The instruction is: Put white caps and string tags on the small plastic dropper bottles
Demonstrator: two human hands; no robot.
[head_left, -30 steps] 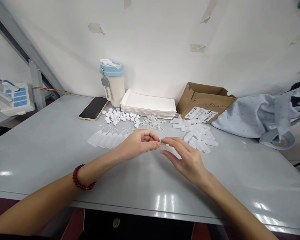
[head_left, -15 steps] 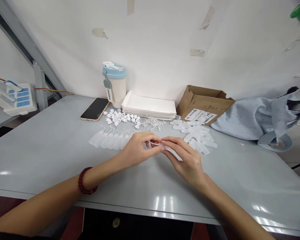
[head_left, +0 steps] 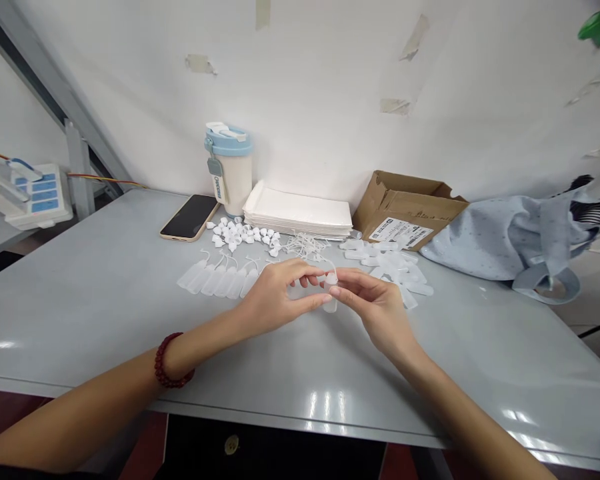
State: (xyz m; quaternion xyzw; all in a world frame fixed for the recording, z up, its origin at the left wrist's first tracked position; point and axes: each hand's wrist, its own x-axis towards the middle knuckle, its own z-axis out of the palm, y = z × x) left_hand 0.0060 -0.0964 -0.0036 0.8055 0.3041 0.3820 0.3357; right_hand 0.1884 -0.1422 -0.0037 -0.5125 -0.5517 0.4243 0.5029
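While everything is borne by a gray worktop (head_left: 260,373), a light blue cloth bag (head_left: 485,233) is laid at its right, just beside an open-topped cardboard box (head_left: 415,208). Left of the box, a stack of white envelopes (head_left: 300,211) is set along the wall (head_left: 320,60), and next to it a cream tumbler (head_left: 239,177) is stood upright under a blue lid. Near the middle, the left hand (head_left: 275,297) and the right hand (head_left: 383,307) are brought close together. To their left, a phone (head_left: 190,217) is laid screen up. Loose translucent sleeves (head_left: 397,267) are heaped before the box; corded sleeves (head_left: 220,282) are lined up on the left. Between the hands, a capped sleeve (head_left: 332,307) is pinched near its top by the right grip, its cord raised; whether it is also pinched by the curved left grip cannot be told. Farther back, white caps (head_left: 235,233) and thin cords (head_left: 305,247) are piled.
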